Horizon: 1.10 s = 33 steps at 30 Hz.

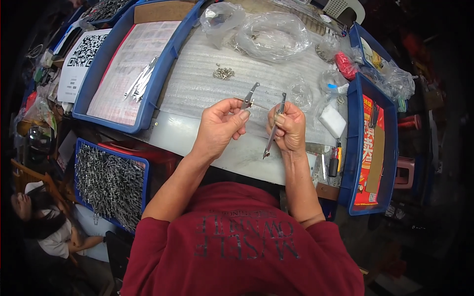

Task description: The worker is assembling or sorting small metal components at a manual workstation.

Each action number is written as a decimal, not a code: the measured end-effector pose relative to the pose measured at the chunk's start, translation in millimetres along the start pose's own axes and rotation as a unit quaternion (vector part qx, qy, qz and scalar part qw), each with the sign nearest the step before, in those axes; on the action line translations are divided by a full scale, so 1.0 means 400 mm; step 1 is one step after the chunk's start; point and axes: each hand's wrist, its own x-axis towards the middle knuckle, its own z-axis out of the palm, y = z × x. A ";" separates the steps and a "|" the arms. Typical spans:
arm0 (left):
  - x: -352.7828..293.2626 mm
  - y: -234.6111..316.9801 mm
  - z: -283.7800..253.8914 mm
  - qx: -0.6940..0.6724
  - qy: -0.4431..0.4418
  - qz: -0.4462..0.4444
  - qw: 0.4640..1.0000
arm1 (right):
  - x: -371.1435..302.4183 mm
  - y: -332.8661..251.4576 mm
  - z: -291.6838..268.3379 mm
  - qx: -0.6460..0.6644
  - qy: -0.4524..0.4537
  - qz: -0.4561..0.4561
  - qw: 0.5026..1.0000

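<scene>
My left hand point(221, 124) pinches a short grey metal bracket point(250, 95) between thumb and fingers, its tip pointing up and away from me. To its right, my right hand point(288, 127) is closed on a long narrow grey metal bar point(272, 132) that slants down past the thumb. Between the hands runs a thin metal rod point(260, 106), from the bracket toward my right fingers; whether it joins the two pieces I cannot tell. Both hands are above the near edge of the table. Beyond them lies a small heap of brassy screws or pins point(223, 73).
A blue tray point(143, 116) with several long silver strips stands left; below it, a blue bin point(147, 172) is full of metal parts. At right are a screwdriver point(334, 162), a white block point(333, 121) and another blue tray point(351, 148). Clear plastic bags point(271, 34) lie behind. A person point(54, 232) sits lower left.
</scene>
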 end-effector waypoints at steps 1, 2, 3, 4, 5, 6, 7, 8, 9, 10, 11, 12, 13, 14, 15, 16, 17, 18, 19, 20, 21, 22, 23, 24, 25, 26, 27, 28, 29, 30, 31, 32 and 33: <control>-0.002 0.001 0.003 -0.014 -0.006 0.001 1.000 | 0.000 0.001 -0.002 0.016 -0.009 0.003 1.000; -0.005 0.002 0.007 -0.028 -0.012 0.002 1.000 | -0.001 0.002 -0.004 0.031 -0.017 0.006 0.999; -0.008 0.005 0.013 -0.029 -0.011 0.002 1.000 | -0.001 0.003 -0.006 0.030 -0.018 0.007 0.999; -0.011 0.008 0.020 -0.018 -0.010 0.005 1.000 | -0.001 0.004 -0.008 0.038 -0.023 0.010 0.999; -0.015 0.011 0.026 -0.008 -0.009 0.008 1.000 | -0.002 0.006 -0.010 0.045 -0.029 0.012 0.998; -0.017 0.012 0.029 -0.009 -0.009 0.009 1.000 | -0.001 0.007 -0.011 0.044 -0.029 0.013 0.999; -0.019 0.013 0.031 0.000 -0.009 0.010 1.000 | 0.000 0.008 -0.013 0.058 -0.047 0.013 0.997; -0.021 0.014 0.033 0.009 -0.010 0.011 1.000 | 0.001 0.008 -0.013 0.073 -0.065 0.013 0.995; -0.023 0.015 0.036 0.008 -0.010 0.011 1.000 | 0.001 0.008 -0.012 0.072 -0.065 0.015 0.995; -0.024 0.017 0.039 0.016 -0.003 0.015 1.000 | 0.000 0.007 -0.010 0.082 -0.069 0.016 0.994; -0.025 0.018 0.040 0.024 0.004 0.018 1.000 | 0.001 0.007 -0.009 0.092 -0.072 0.017 0.993; -0.025 0.018 0.040 0.023 0.004 0.018 1.000 | 0.001 0.007 -0.010 0.091 -0.072 0.018 0.993; -0.025 0.019 0.041 0.026 0.002 0.021 0.999 | 0.001 0.008 -0.012 0.092 -0.077 0.019 0.993; -0.025 0.018 0.041 0.030 -0.001 0.024 0.999 | 0.000 0.008 -0.013 0.093 -0.081 0.019 0.992; -0.026 0.017 0.041 0.030 0.000 0.024 0.999 | 0.001 0.009 -0.011 0.093 -0.082 0.020 0.992; -0.026 0.014 0.042 0.034 0.001 0.039 0.999 | 0.000 0.008 -0.008 0.091 -0.080 0.019 0.992; -0.025 0.011 0.043 0.038 0.002 0.053 0.998 | 0.000 0.008 -0.006 0.089 -0.078 0.018 0.993; -0.025 0.009 0.044 0.037 0.002 0.053 0.998 | 0.000 0.008 -0.006 0.089 -0.078 0.019 0.993; -0.025 0.007 0.044 0.041 0.002 0.056 0.998 | 0.000 0.009 -0.007 0.088 -0.080 0.019 0.993; -0.026 0.006 0.045 0.044 0.001 0.059 0.997 | 0.000 0.009 -0.008 0.088 -0.082 0.018 0.993; -0.026 0.007 0.045 0.044 0.002 0.059 0.997 | 0.000 0.010 -0.009 0.088 -0.081 0.018 0.993; -0.027 0.009 0.045 0.058 0.008 0.062 0.996 | 0.000 0.010 -0.009 0.082 -0.075 0.020 0.994; -0.028 0.009 0.046 0.073 0.014 0.065 0.995 | 0.000 0.010 -0.010 0.076 -0.069 0.021 0.994; -0.029 0.007 0.046 0.073 0.014 0.065 0.995 | 0.000 0.010 -0.009 0.076 -0.069 0.021 0.994; -0.029 0.002 0.046 0.089 0.023 0.079 0.993 | -0.001 0.010 -0.009 0.073 -0.068 0.021 0.995; -0.029 -0.002 0.046 0.105 0.032 0.093 0.990 | -0.001 0.010 -0.008 0.070 -0.066 0.021 0.995; -0.029 -0.004 0.046 0.105 0.032 0.092 0.990 | -0.001 0.009 -0.007 0.070 -0.066 0.021 0.995; -0.029 -0.006 0.045 0.108 0.036 0.096 0.989 | -0.002 0.009 -0.005 0.061 -0.060 0.019 0.996; -0.029 -0.007 0.046 0.111 0.040 0.100 0.988 | -0.002 0.008 -0.003 0.053 -0.054 0.017 0.997; -0.028 -0.008 0.047 0.111 0.040 0.100 0.988 | -0.002 0.008 -0.002 0.053 -0.054 0.017 0.997; -0.028 -0.008 0.049 0.094 0.043 0.103 0.989 | -0.002 0.008 -0.002 0.040 -0.048 0.016 0.998; -0.027 -0.009 0.050 0.076 0.045 0.107 0.990 | -0.003 0.008 -0.002 0.027 -0.042 0.015 0.999; -0.026 -0.009 0.050 0.076 0.046 0.107 0.990 | -0.003 0.008 0.000 0.027 -0.042 0.016 0.999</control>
